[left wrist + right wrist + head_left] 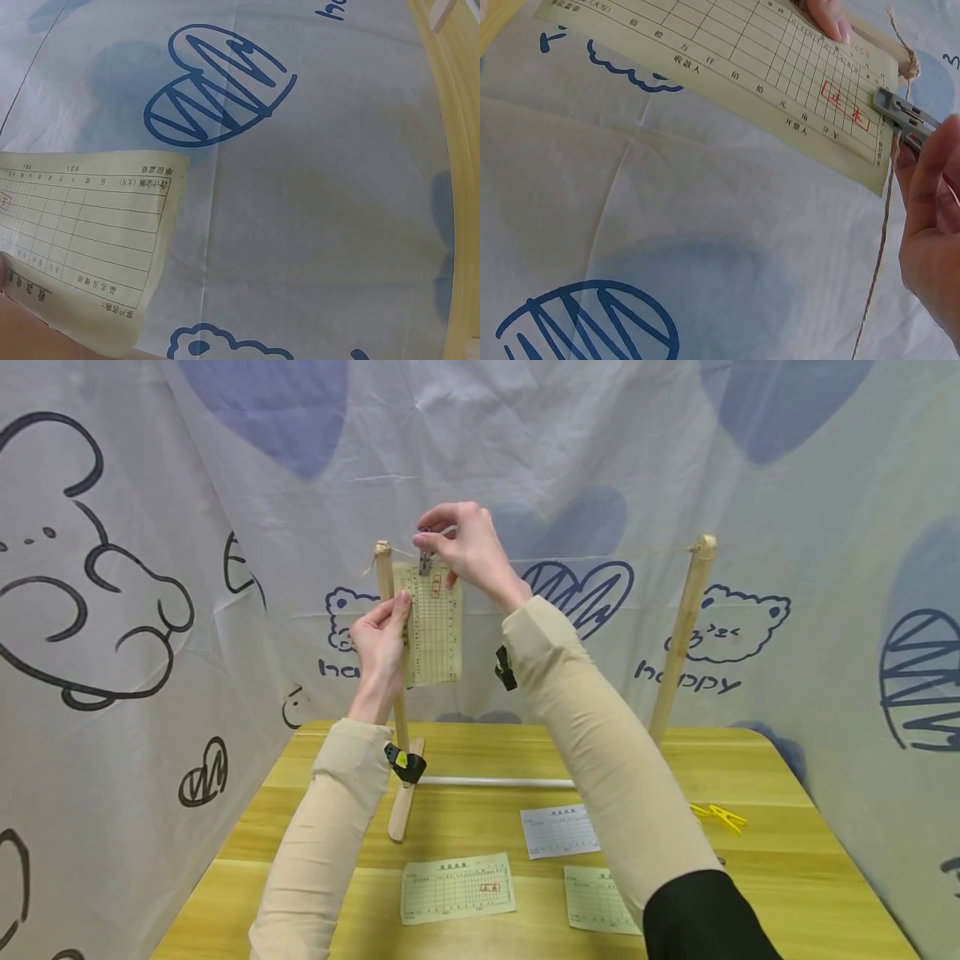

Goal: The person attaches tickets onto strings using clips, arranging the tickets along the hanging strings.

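A pale yellow receipt slip [438, 647] with a printed grid and red stamp hangs upright by the left post of a wooden frame. My left hand [381, 639] pinches its left edge between thumb and fingers. At the slip's top edge, my right hand [474, 547] pinches a grey clothespin [904, 112] by its handles. In the right wrist view the clothespin's tip overlaps the slip's edge and the twine [883, 240]. Part of the slip [90, 232] fills the lower left of the left wrist view, where most of the left hand is hidden.
The twine runs between the left post [384, 568] and the right post [686, 627]. A white bar [495, 782] joins the stand low down. Other slips, one yellow [457, 889] and one white [555, 832], lie on the wooden table [795, 877] near yellow clothespins [726, 817].
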